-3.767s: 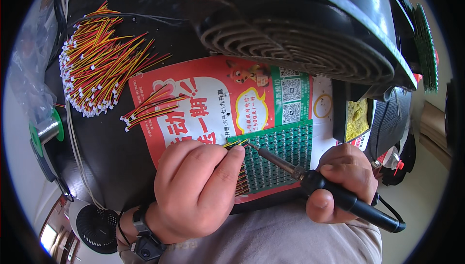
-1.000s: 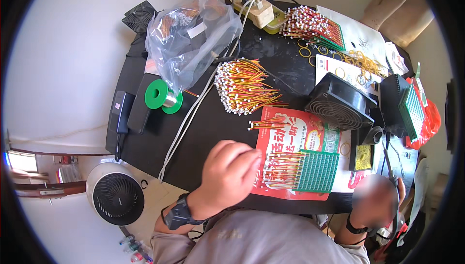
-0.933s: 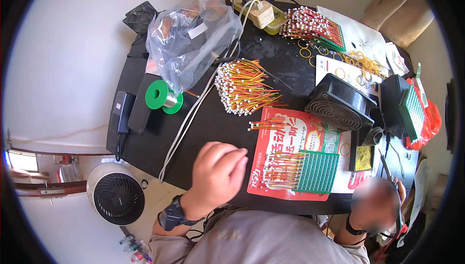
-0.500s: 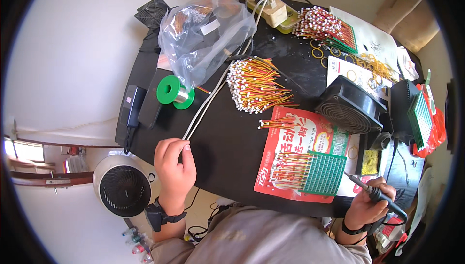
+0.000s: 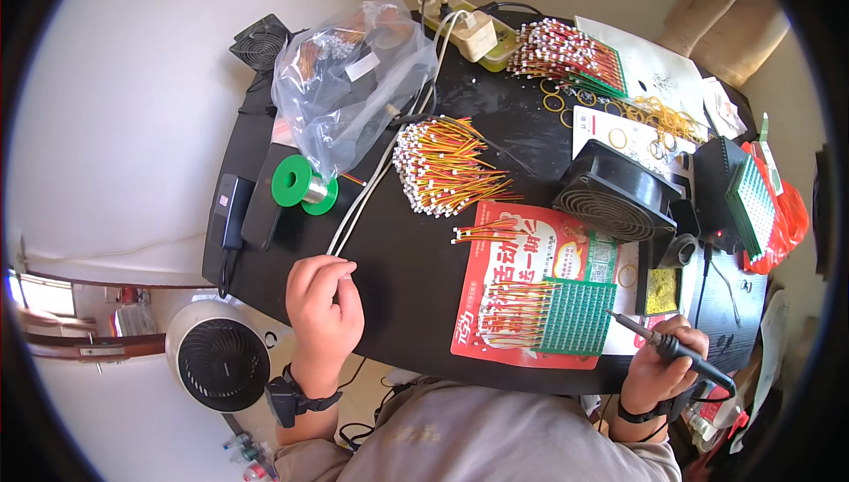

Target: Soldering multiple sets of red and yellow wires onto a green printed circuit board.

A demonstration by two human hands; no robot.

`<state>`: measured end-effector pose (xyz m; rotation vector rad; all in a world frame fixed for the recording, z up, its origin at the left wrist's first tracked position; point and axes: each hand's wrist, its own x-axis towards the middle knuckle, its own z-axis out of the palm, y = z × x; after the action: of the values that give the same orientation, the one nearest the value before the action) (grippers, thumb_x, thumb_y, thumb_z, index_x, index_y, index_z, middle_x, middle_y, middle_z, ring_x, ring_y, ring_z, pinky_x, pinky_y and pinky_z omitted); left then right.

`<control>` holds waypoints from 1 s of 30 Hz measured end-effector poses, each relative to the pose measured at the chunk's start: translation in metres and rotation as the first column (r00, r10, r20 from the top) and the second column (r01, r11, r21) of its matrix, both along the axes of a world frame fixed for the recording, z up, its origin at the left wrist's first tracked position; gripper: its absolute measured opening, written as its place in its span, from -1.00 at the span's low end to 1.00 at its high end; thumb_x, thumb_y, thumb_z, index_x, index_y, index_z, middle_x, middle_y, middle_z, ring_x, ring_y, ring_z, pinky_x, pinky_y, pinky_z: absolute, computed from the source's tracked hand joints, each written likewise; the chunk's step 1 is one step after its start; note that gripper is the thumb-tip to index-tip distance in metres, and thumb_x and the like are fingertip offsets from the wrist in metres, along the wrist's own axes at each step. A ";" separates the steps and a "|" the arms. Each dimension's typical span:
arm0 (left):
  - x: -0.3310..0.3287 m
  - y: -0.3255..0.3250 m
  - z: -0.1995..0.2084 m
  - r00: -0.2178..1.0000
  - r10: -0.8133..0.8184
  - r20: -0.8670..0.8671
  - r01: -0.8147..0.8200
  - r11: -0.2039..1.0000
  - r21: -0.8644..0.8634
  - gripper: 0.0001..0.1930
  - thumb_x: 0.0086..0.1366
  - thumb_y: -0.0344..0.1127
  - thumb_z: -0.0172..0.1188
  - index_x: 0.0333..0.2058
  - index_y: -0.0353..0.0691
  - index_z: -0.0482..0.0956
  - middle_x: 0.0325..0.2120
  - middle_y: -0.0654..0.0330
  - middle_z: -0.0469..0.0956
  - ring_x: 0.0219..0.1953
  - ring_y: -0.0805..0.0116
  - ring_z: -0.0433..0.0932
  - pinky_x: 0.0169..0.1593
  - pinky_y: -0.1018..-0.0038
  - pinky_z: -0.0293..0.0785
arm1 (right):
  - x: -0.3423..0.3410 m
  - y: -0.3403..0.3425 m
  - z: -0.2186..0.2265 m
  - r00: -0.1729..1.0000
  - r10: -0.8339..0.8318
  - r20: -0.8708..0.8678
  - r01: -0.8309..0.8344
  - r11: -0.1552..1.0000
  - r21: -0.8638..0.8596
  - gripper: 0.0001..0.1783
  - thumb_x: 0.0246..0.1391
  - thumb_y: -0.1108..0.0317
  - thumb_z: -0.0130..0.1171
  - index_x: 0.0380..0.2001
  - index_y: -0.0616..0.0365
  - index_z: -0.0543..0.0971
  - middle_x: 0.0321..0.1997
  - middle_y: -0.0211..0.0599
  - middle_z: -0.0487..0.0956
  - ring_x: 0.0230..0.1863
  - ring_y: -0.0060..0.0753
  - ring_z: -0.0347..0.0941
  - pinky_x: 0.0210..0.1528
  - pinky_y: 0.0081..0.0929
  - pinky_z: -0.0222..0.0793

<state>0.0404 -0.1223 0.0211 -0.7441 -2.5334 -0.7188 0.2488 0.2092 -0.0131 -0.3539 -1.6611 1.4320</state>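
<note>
**Right hand (image 5: 659, 369) grips a soldering iron (image 5: 699, 367); left hand (image 5: 325, 312) is curled by white cables**

The dark surface (image 5: 398, 314) spreads across the middle of the frame. A clear plastic bag (image 5: 340, 115) lies on it at the upper left, and a red printed sheet (image 5: 476, 274) at lower right of centre.

The left hand is at the lower left of centre, its fingers bent inward; whether they are fully closed, or pinch anything, cannot be told. It hides the lower run of the white cables (image 5: 358, 208), and contact with them is unclear. The right hand, at the lower right, is wrapped around the iron's black handle.

A black fan (image 5: 615, 190), right of centre, blocks the sheet's upper right part. A pile of red and yellow wires (image 5: 451, 168) lies near the centre. The green circuit board (image 5: 579, 317) rests on the sheet, with wires running out leftward. The iron's tip points up-left at the board's right edge; whether they touch is unclear. A green solder spool (image 5: 292, 183) sits left of centre, a yellow sponge (image 5: 661, 292) above the right hand.
</note>
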 end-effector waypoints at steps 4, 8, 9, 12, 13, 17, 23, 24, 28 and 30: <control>-0.004 0.014 0.003 0.999 -0.047 0.006 0.047 0.999 0.009 -0.80 0.08 -0.68 0.17 -0.32 -0.32 0.61 -0.35 0.09 0.59 -0.32 0.07 0.55 -0.21 0.26 0.49 | 0.001 0.002 -0.002 1.000 -0.010 0.004 0.010 1.000 0.013 -0.44 0.37 -0.15 -0.01 -0.16 0.25 0.35 -0.53 -0.21 0.39 -0.46 -0.44 0.27 -0.31 -0.51 0.19; -0.017 0.016 0.000 0.998 -0.055 0.002 0.055 0.998 -0.023 -0.82 0.14 -0.65 0.19 -0.28 -0.35 0.64 -0.34 0.04 0.60 -0.30 0.06 0.57 -0.18 0.29 0.50 | 0.002 0.004 -0.006 0.999 -0.047 0.007 0.047 0.997 0.054 -0.44 0.38 -0.15 -0.05 -0.15 0.25 0.35 -0.54 -0.22 0.38 -0.47 -0.44 0.27 -0.32 -0.51 0.19; -0.024 0.015 -0.001 0.999 -0.048 -0.002 0.048 0.998 -0.042 -0.83 0.15 -0.64 0.20 -0.26 -0.35 0.64 -0.33 0.04 0.60 -0.28 0.05 0.57 -0.15 0.27 0.50 | 0.003 0.005 -0.007 0.999 -0.044 0.003 0.044 0.998 0.051 -0.44 0.38 -0.15 -0.05 -0.15 0.25 0.35 -0.54 -0.22 0.38 -0.47 -0.44 0.27 -0.32 -0.51 0.19; -0.045 0.011 -0.002 0.996 -0.023 -0.084 0.014 0.994 -0.113 -0.81 0.14 -0.62 0.19 -0.24 -0.34 0.63 -0.28 0.05 0.59 -0.22 0.01 0.56 -0.11 0.22 0.50 | 0.004 0.005 -0.007 0.999 -0.034 0.016 0.033 0.997 0.069 -0.44 0.39 -0.15 -0.06 -0.15 0.25 0.35 -0.54 -0.22 0.39 -0.47 -0.44 0.27 -0.33 -0.51 0.18; -0.051 0.009 0.002 0.991 -0.001 -0.133 -0.016 0.992 -0.124 -0.79 0.13 -0.60 0.20 -0.23 -0.34 0.62 -0.27 0.05 0.59 -0.20 0.00 0.56 -0.10 0.21 0.50 | 0.003 0.005 -0.006 0.999 -0.036 0.018 0.034 0.997 0.073 -0.45 0.39 -0.15 -0.06 -0.15 0.25 0.35 -0.54 -0.22 0.39 -0.47 -0.44 0.27 -0.33 -0.51 0.19; -0.081 -0.007 0.009 0.951 0.198 -0.238 -0.245 0.952 -0.186 -0.67 0.10 -0.52 0.30 -0.10 -0.32 0.59 -0.08 -0.01 0.53 -0.03 -0.09 0.49 0.08 0.09 0.41 | 0.000 0.003 -0.007 0.999 -0.051 0.010 0.050 0.996 0.079 -0.44 0.39 -0.14 -0.06 -0.14 0.25 0.36 -0.55 -0.24 0.37 -0.48 -0.44 0.27 -0.35 -0.50 0.19; -0.108 -0.014 0.015 0.984 0.141 -0.109 -0.169 0.935 -0.313 -0.55 0.10 -0.52 0.32 0.02 -0.32 0.53 -0.05 -0.04 0.53 0.00 -0.13 0.48 0.12 0.13 0.39 | -0.003 0.002 -0.010 0.999 -0.041 0.006 0.040 0.993 0.110 -0.44 0.37 -0.12 0.01 -0.13 0.28 0.38 -0.45 -0.23 0.38 -0.45 -0.41 0.28 -0.37 -0.49 0.20; -0.108 -0.012 0.016 0.985 0.144 -0.094 -0.168 0.928 -0.334 -0.56 0.11 -0.53 0.31 0.01 -0.32 0.54 -0.04 -0.05 0.53 -0.01 -0.13 0.48 0.12 0.13 0.40 | -0.004 0.003 -0.007 0.999 -0.029 0.014 0.027 0.996 0.085 -0.44 0.36 -0.13 0.01 -0.13 0.29 0.38 -0.45 -0.24 0.37 -0.45 -0.41 0.28 -0.37 -0.49 0.20; -0.105 -0.020 0.014 0.996 0.034 -0.080 -0.059 0.937 -0.344 -0.58 0.05 -0.62 0.21 -0.04 -0.35 0.54 -0.06 -0.03 0.49 0.00 -0.13 0.44 0.10 0.11 0.40 | -0.001 0.004 -0.008 0.999 -0.029 -0.028 0.031 0.995 0.096 -0.42 0.36 -0.14 0.01 -0.13 0.29 0.38 -0.47 -0.25 0.36 -0.45 -0.42 0.27 -0.35 -0.50 0.20; -0.099 -0.030 0.014 0.996 -0.090 -0.006 0.084 0.953 -0.292 -0.54 -0.03 -0.70 0.07 -0.07 -0.35 0.53 -0.06 -0.05 0.48 0.02 -0.14 0.43 0.12 0.12 0.40 | 0.004 0.007 -0.009 0.999 -0.041 -0.014 0.042 0.995 0.085 -0.41 0.36 -0.14 0.00 -0.13 0.30 0.38 -0.49 -0.25 0.35 -0.46 -0.42 0.27 -0.35 -0.50 0.22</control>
<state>-0.0586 -0.1525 0.0351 -0.9595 -2.6333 -0.3637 0.2525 0.2163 -0.0221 -0.3292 -1.6900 1.3256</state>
